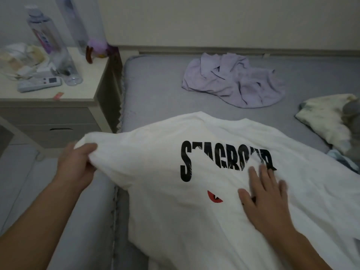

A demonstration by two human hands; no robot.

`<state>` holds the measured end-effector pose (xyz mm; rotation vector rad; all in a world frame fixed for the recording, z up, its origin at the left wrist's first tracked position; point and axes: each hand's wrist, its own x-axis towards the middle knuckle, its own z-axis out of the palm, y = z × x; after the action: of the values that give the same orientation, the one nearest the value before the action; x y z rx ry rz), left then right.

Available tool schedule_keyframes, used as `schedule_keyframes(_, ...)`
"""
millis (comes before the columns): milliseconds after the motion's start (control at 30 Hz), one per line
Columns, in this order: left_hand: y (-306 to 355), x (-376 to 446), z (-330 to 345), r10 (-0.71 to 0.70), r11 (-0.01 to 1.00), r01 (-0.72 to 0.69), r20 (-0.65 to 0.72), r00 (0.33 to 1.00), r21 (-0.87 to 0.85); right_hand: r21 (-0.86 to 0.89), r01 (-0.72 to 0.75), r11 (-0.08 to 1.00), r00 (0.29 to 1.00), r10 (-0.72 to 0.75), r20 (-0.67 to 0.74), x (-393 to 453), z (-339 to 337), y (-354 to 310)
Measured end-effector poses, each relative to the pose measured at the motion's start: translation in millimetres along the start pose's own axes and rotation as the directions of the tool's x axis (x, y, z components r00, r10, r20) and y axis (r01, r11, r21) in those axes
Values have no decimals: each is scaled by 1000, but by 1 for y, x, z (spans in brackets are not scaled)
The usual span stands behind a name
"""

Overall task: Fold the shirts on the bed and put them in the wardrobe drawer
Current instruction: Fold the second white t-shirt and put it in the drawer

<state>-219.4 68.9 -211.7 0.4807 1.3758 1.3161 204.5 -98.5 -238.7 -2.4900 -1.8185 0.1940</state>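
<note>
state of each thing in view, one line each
white shirt: spread on bed, unfolded
lilac shirt: crumpled, unfolded
cream garment: bunched at bed edge
left hand: grips white shirt's edge
right hand: flat, pressing white shirt
nightstand drawer: closed

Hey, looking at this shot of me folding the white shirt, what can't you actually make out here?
All in the head view:
- White shirt: some print letters lost in folds and under the right hand; hem cut off by the bottom edge.
- Left hand: fingers tucked behind the gripped shirt edge.
- Bottle label: blurred.
- Cream garment: cropped at the right edge.
- Wardrobe drawer: not in view.
</note>
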Motion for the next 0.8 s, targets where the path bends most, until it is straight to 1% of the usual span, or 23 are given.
schedule_keyframes(33, 11, -9, 15, 99, 993, -98, -3, 995, 59, -15, -33, 999, 999, 33, -2, -10, -2, 15)
schedule_keyframes(67, 20, -21, 33, 199, 966, -196, -2, 980, 166, -21, -75, 997, 997, 75, -4, -21, -5, 32)
schedule_keyframes(100, 26, -36, 52, 304, 908, -297, 21, 952, 297, -15, -124, 992, 992, 124, -7, -31, -7, 47)
schedule_keyframes(133, 27, -55, 72, 398, 824, -397, 86, 913, 403, -2, -167, 986, 986, 167, -19, -40, -8, 61)
schedule_keyframes(167, 24, -75, 93, 446, 745, -484, 197, 873, 459, 15, -191, 981, 981, 191, -34, -48, -9, 70)
schedule_keyframes(200, 16, -95, 113, 431, 693, -547, 338, 837, 469, 29, -196, 980, 979, 198, -49, -54, -7, 75)
schedule_keyframes(233, 3, -116, 132, 357, 671, -584, 492, 794, 456, 40, -196, 980, 978, 198, -64, -57, -5, 77)
schedule_keyframes(267, -15, -139, 147, 250, 664, -607, 634, 731, 438, 54, -199, 978, 976, 203, -79, -59, -4, 77)
schedule_keyframes(300, -32, -158, 156, 195, 634, -650, 727, 658, 418, 73, -204, 976, 973, 210, -94, -59, -3, 76)
schedule_keyframes(333, -46, -172, 160, 229, 578, -714, 762, 606, 394, 86, -201, 976, 971, 210, -111, -57, -2, 76)
schedule_keyframes(367, -58, -178, 159, 321, 519, -765, 742, 588, 382, 91, -191, 977, 971, 202, -125, -57, -1, 76)
schedule_keyframes(400, -68, -175, 153, 405, 481, -771, 673, 618, 419, 94, -181, 979, 972, 193, -135, -57, 0, 77)
schedule_keyframes(433, -74, -166, 144, 432, 462, -720, 579, 692, 518, 98, -175, 980, 972, 187, -140, -56, 1, 79)
schedule_keyframes(467, -78, -155, 132, 377, 448, -613, 484, 790, 651, 96, -169, 981, 973, 181, -142, -57, 3, 81)
schedule_keyframes(500, -81, -144, 119, 256, 387, -468, 394, 882, 795, 90, -162, 983, 974, 173, -143, -58, 6, 82)
schedule_keyframes(533, -84, -137, 106, 139, 276, -362, 336, 932, 890, 84, -156, 984, 975, 167, -148, -58, 7, 83)
schedule_keyframes(567, -87, -131, 93, 74, 178, -339, 331, 941, 924, 77, -155, 985, 974, 165, -155, -57, 8, 84)
schedule_keyframes(600, -89, -128, 81, 57, 141, -352, 347, 936, 925, 69, -157, 985, 973, 166, -161, -56, 9, 85)
schedule_keyframes(667, -85, -128, 59, 18, 187, -363, 367, 930, 913, 51, -161, 986, 973, 167, -158, -55, 10, 85)
schedule_keyframes(733, -81, -133, 36, -53, 227, -385, 406, 912, 895, 52, -159, 986, 973, 166, -163, -56, 11, 85)
schedule_keyframes(767, -81, -138, 28, -69, 262, -383, 413, 908, 886, 54, -157, 986, 972, 164, -169, -56, 11, 85)
schedule_keyframes(800, -82, -143, 21, -50, 324, -379, 416, 908, 867, 56, -157, 986, 971, 164, -175, -56, 10, 85)
